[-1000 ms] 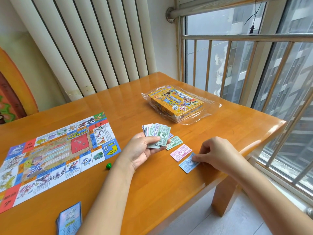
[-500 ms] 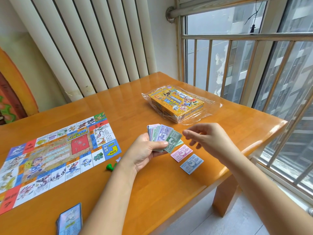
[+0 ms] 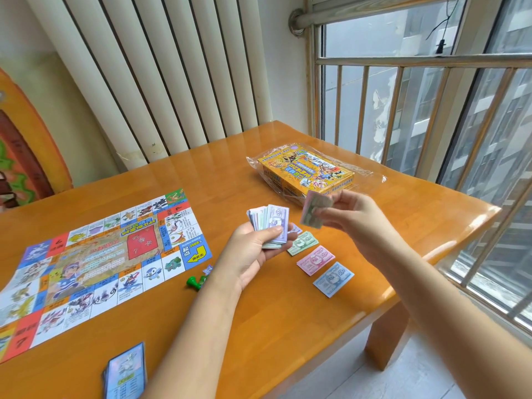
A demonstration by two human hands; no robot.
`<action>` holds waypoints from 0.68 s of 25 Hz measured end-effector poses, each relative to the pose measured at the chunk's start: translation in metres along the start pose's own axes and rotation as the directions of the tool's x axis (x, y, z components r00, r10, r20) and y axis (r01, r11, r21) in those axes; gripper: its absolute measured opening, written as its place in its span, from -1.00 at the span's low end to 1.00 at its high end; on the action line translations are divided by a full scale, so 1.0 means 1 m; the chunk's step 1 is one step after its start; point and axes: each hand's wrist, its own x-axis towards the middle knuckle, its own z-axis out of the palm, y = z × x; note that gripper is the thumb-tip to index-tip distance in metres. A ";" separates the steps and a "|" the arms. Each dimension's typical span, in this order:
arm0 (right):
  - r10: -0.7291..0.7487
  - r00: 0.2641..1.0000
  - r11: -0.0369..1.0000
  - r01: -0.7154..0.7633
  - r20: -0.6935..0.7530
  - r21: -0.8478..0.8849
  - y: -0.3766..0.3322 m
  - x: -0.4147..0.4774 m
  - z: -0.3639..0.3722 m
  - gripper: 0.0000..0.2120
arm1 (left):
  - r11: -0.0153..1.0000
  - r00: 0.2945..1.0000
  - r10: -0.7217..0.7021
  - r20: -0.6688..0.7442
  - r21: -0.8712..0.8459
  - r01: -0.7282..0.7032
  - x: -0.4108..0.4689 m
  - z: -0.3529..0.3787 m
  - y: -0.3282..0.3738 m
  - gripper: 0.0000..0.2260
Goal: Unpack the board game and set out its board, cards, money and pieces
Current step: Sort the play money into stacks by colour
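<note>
— Since half a second ago the right hand (image 3: 354,218) has gone from empty to pinching a few notes (image 3: 315,210), raised in the air in front of the box (image 3: 305,171).
— And the left hand (image 3: 253,251)?
— It grips the money stack (image 3: 269,226), thumb across the front, above the table (image 3: 259,326).
— What lies set out?
— A green note (image 3: 303,243), a pink note (image 3: 316,260) and a blue note (image 3: 334,279) lie flat in a row below the stack. The board (image 3: 100,254) lies open on the left, a green piece (image 3: 193,282) just off its corner, the card deck (image 3: 125,372) at the near edge.
— The box?
— At the far side, in clear wrap.
</note>
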 end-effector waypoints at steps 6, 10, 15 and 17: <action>0.019 0.950 0.877 0.134 0.311 -0.461 -0.012 0.029 -0.007 -0.88 | 0.980 0.977 -0.191 -0.092 0.044 0.195 0.001 -0.017 0.008 -0.87; 0.071 0.941 0.956 0.031 0.332 -0.292 -0.011 0.033 -0.002 -0.95 | 0.975 0.973 -0.223 -0.055 -0.017 0.222 0.002 -0.013 0.008 -0.85; 0.038 0.929 0.907 0.123 0.368 -0.403 -0.005 0.034 0.006 -0.90 | 0.981 0.981 -0.195 -0.001 0.013 0.195 0.000 -0.012 0.008 -0.86; 0.017 0.923 0.861 0.183 0.385 -0.475 -0.006 0.034 0.009 -0.89 | 0.979 0.979 -0.201 0.016 0.019 0.201 -0.001 -0.012 0.008 -0.86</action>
